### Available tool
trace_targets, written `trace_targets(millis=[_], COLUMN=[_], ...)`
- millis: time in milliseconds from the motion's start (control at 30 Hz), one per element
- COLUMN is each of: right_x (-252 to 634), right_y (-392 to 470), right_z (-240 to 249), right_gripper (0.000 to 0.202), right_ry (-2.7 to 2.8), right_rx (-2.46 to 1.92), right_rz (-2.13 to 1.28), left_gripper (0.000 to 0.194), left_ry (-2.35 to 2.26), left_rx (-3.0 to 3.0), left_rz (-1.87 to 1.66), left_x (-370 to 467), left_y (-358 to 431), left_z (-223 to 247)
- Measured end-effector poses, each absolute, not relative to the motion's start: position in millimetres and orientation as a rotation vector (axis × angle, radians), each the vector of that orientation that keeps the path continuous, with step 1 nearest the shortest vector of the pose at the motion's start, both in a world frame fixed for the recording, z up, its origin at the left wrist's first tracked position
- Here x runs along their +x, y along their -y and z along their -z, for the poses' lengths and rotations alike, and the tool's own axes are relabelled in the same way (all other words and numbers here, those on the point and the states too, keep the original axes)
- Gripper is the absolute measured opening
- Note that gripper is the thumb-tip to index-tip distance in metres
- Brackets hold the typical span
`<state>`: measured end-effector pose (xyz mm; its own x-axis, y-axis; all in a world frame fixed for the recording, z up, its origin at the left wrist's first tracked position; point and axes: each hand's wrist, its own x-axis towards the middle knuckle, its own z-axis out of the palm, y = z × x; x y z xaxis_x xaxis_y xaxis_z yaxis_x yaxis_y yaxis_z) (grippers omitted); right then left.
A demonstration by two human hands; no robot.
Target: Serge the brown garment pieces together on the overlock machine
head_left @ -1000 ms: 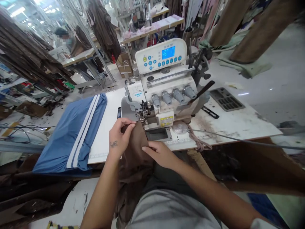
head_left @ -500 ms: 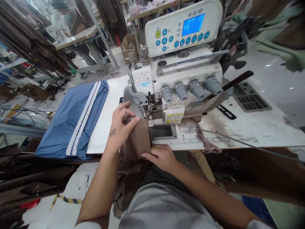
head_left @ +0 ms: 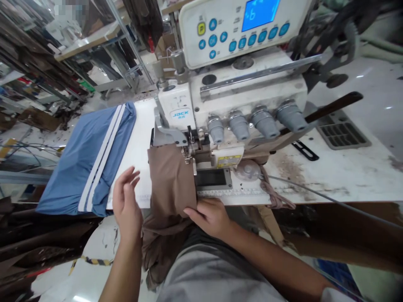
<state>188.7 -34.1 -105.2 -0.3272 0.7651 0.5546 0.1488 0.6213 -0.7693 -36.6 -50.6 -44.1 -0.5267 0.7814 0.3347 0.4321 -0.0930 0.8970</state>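
Observation:
Brown fabric [head_left: 173,176] lies on the white machine table, its far right edge at the presser foot [head_left: 188,155] of the overlock sewing machine [head_left: 178,107]. From there it hangs over the front edge in folds toward my lap. My right hand [head_left: 211,216] pinches the fabric's right edge near the table front, thumb on top. My left hand [head_left: 127,201] is off the fabric, to its left, raised above the table with fingers apart and slightly curled, holding nothing.
Folded blue fabric with white stripes [head_left: 97,159] lies on the table's left side. A control panel [head_left: 239,31] tops the machine. A grey compartment tray [head_left: 343,130] and a black slotted piece [head_left: 305,150] are at right. A cord [head_left: 315,192] crosses the table's right part.
My left hand has let go of the fabric near the presser foot and moved left and toward me. The brown fabric now lies more spread out. My right hand keeps its pinch.

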Motion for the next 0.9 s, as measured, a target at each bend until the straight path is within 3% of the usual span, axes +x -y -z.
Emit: trace_targets(millis=[100,167,333,533,633,900], right_x=[188.5,188.7,187.2,184.9,185.8,187.3], right_y=[32.4,31.3,31.4,31.5,30.9,33.5], right_z=[102.5,99.8,93.7,85.8,82.6,76.9], right_gripper=[0.059,0.060,0.062,0.064,0.066,0.066], right_ry=[1.807,1.792,1.781,1.782,1.753,1.786], right_rx=[-0.719,-0.729,-0.760,-0.734,-0.743,-0.763], right_rz=[-0.809,-0.842,-0.876,-0.866,-0.865,-0.916], left_gripper=[0.054,0.056,0.057,0.048,0.051,0.057], left_ry=[-1.986,-1.951,-1.951,-1.927,-1.943,-2.016], left_rx=[1.370,1.195,0.815,0.897,0.785,0.744], left_rz=[-1.124,-0.986,-1.013,-0.996,-1.184,-1.164], left_x=[-59.3,-74.8,-94.9,-96.0,-93.1,-86.8], left_y=[110.5,142.4,174.8,180.4,186.9,190.2], left_z=[65.7,70.5,56.7,35.4,32.6,32.2])
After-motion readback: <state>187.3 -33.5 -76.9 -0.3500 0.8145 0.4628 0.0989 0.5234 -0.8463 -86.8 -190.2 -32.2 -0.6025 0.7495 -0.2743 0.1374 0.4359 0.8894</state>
